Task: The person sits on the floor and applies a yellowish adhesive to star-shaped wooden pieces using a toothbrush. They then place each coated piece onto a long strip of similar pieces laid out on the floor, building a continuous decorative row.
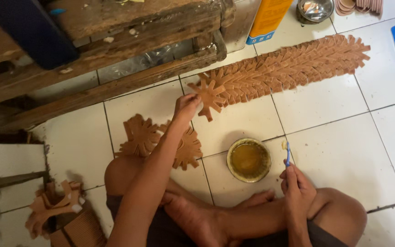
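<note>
On the tiled floor (325, 114), the left hand (186, 107) pinches a star-shaped leather piece (209, 96) at the row's near end; the right hand (296, 183) grips a blue brush (288, 154), fingers closed around it.

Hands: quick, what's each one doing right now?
Left hand: closed on the star-shaped leather piece at the end of the row.
Right hand: closed on a small blue brush.

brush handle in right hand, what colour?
Blue; the brush in the right hand shows in the head view.
</note>
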